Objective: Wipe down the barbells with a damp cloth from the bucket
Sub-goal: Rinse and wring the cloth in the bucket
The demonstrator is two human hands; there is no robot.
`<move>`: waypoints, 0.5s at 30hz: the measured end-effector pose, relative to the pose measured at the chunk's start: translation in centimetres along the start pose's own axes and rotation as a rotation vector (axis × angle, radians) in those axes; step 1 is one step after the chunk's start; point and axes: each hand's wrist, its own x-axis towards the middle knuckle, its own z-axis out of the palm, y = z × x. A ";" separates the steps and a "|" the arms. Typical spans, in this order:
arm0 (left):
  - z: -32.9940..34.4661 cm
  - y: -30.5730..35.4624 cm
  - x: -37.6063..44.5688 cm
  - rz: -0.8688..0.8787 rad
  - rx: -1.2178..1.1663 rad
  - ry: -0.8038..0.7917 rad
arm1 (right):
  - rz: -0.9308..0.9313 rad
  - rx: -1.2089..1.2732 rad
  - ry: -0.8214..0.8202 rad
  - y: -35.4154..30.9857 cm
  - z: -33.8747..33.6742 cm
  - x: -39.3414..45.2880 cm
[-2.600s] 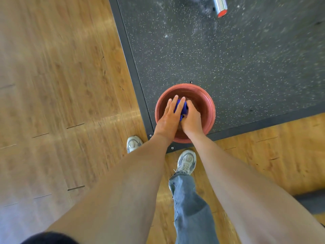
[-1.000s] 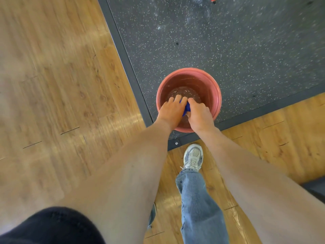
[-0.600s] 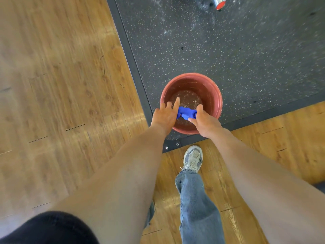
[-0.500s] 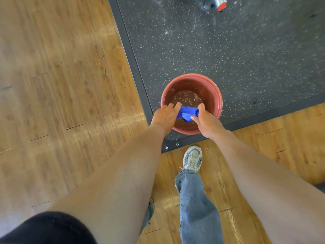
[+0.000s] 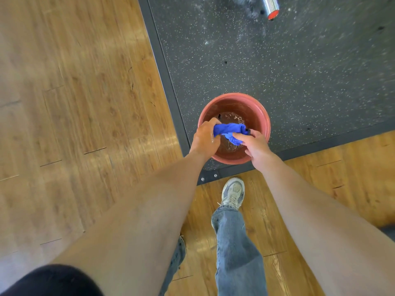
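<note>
Both hands [image 5: 205,136] hold cloth [image 5: 229,130] roughly crosswise over bucket [image 5: 259,107]

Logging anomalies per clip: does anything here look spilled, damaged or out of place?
Nothing stands out. Both the left hand and right hand grip the blue cloth over the red bucket, which stands upright on the speckled mat. No puddle shows around it. A barbell end lies at the top edge.

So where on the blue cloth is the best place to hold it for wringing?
By its two ends, one hand coming in from each side. The cloth is bunched into a short roll lying crosswise over the bucket, and the left hand and right hand already grip opposite ends, which suits twisting.
</note>
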 end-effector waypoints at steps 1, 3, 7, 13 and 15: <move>-0.1 0.2 -0.1 -0.017 -0.004 -0.012 | 0.004 -0.029 -0.019 0.0 -0.1 -0.2; -0.2 0.5 -0.2 -0.041 0.010 -0.024 | -0.033 -0.088 -0.043 0.1 -0.2 -0.6; -0.1 0.1 0.5 -0.050 0.076 0.059 | -0.133 -0.101 0.002 0.3 -0.5 -0.5; 0.0 0.6 1.1 -0.339 -0.229 -0.016 | -0.134 -0.028 0.080 -0.4 -0.8 -0.5; 0.1 0.5 1.2 -0.429 -0.383 -0.032 | -0.114 0.031 0.078 -0.6 -0.7 -0.8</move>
